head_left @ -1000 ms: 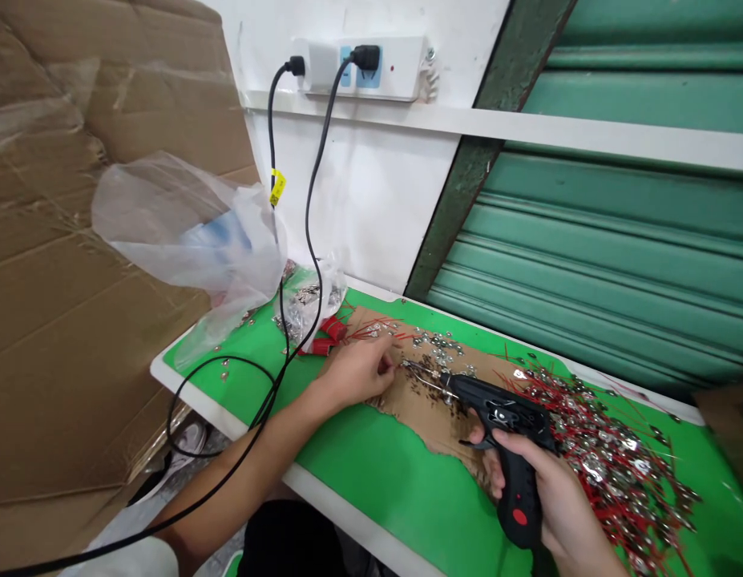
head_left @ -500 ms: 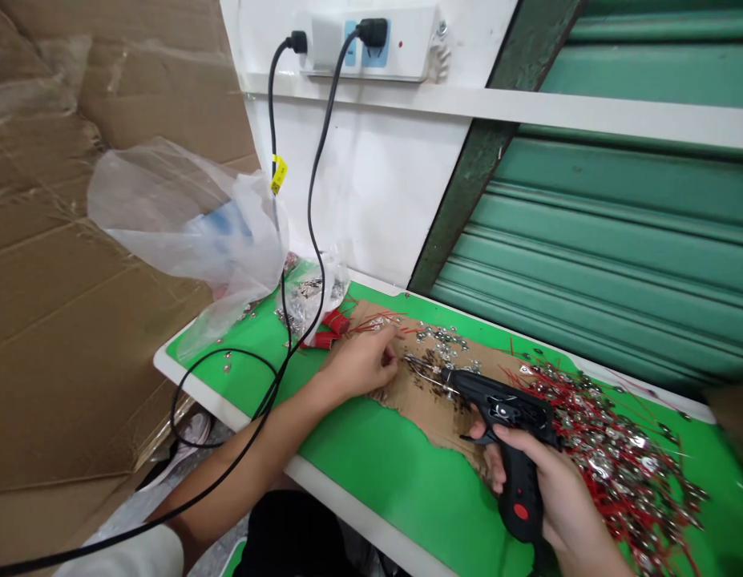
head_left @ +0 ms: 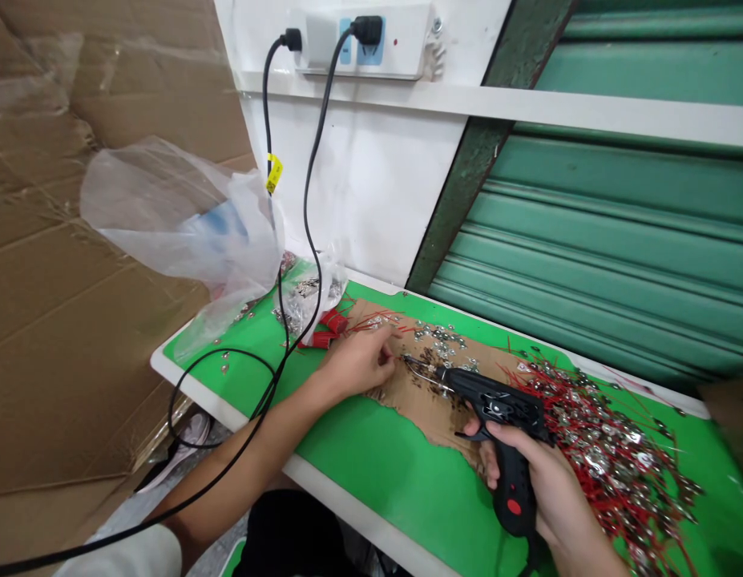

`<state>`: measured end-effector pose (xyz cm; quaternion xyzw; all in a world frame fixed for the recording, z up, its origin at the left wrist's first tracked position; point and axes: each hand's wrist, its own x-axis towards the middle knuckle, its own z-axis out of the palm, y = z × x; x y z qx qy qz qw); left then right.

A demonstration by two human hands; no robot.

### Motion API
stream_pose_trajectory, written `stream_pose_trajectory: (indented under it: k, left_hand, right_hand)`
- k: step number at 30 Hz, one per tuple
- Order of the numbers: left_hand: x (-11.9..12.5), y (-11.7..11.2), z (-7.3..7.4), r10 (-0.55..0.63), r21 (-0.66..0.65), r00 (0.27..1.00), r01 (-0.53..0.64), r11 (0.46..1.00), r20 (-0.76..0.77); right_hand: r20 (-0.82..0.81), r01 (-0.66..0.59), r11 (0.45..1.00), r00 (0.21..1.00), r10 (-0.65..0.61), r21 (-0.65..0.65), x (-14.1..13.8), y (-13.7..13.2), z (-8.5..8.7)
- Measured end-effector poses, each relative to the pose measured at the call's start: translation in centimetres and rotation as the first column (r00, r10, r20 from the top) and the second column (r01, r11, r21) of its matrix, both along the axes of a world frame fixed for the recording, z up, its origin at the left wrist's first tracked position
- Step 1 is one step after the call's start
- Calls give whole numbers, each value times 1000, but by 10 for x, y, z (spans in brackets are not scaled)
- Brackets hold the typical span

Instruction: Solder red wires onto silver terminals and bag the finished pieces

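Soldering gun [head_left: 497,425]: gripped by the right hand [head_left: 545,489] near the table's [head_left: 377,465] front edge, tip on the cardboard sheet [head_left: 419,401]. Left hand [head_left: 356,365]: fingers pinched closed at the tip; what is held cannot be told.

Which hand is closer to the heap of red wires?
Right. The right hand, gripping the black soldering gun, sits beside the heap of red wires. The left hand rests on the cardboard, well left.
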<state>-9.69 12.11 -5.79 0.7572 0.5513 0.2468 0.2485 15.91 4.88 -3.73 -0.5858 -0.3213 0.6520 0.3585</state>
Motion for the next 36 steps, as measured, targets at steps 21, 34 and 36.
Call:
stream_pose_trajectory:
  k: [21,34,36]
  left_hand:
    - [-2,2,-4,-4,-22,996,6,1000,92]
    - [-3,4,-7,-11,-13,995,13,1000,103]
    - [-3,4,-8,-16,-12,993,17,1000,115]
  right_hand:
    - [91,19,999,996,-22,25,-4,-1,4]
    - [175,19,999,984,-25,36,-4,-1,4]
    - [161,26,999,986,-30,29,-5,-1,6]
